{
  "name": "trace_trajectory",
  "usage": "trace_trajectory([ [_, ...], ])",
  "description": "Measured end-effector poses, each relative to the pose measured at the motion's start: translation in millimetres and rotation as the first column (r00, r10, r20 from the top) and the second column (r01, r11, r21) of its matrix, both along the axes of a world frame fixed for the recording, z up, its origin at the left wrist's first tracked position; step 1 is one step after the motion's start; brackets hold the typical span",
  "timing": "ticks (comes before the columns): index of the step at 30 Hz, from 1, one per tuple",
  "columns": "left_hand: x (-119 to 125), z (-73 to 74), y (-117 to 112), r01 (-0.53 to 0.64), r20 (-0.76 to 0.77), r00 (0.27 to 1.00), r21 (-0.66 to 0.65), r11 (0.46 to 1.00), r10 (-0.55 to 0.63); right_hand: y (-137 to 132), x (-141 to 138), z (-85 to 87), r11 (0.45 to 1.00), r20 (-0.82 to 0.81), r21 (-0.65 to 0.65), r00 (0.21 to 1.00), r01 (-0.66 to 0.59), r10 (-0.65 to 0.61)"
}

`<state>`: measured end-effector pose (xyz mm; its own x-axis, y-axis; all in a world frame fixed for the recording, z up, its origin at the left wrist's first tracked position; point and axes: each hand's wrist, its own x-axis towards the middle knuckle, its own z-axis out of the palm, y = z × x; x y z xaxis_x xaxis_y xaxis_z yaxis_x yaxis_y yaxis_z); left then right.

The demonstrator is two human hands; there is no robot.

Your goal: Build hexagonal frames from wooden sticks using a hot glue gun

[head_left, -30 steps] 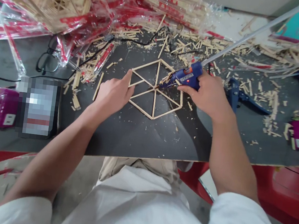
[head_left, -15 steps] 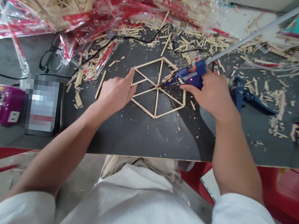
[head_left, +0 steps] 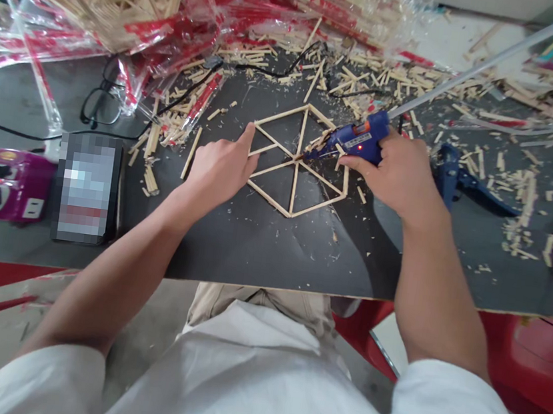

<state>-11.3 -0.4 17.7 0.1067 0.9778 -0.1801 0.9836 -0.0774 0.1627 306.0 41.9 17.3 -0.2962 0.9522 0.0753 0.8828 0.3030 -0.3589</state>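
A flat hexagon frame of thin wooden sticks [head_left: 293, 190], with spokes meeting in the middle, lies on the dark table [head_left: 251, 251]. My left hand [head_left: 220, 165] rests at its left side, index finger stretched to the upper left corner and thumb beside a short inner stick [head_left: 264, 149]. My right hand [head_left: 404, 176] is wrapped round a blue hot glue gun [head_left: 360, 142], its nozzle at the hub where the spokes meet. A small red light glows on the gun. A long translucent glue stick [head_left: 474, 71] juts from its back. The frame's right upper side is partly hidden behind the gun.
Blue cutters [head_left: 475, 188] lie right of my right hand. Wood offcuts [head_left: 373, 78] litter the back, near plastic-wrapped stick bundles [head_left: 332, 2]. At left are glasses [head_left: 101, 105], a phone [head_left: 87, 190] and a purple power strip [head_left: 20, 185]; a black cable [head_left: 167, 110] crosses there.
The whole view has shifted slightly, so things appear a little further right. Both hands, the glue gun and the frame keep nearly the same positions relative to each other.
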Motion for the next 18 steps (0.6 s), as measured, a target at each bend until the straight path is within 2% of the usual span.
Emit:
trace_trajectory([
  [18,3.0,4.2,-0.7,-0.009,-0.050,0.999,-0.034,0.999,0.008,-1.0,-3.1,2.2,1.000,0.035,0.006,0.999,-0.010,0.009],
])
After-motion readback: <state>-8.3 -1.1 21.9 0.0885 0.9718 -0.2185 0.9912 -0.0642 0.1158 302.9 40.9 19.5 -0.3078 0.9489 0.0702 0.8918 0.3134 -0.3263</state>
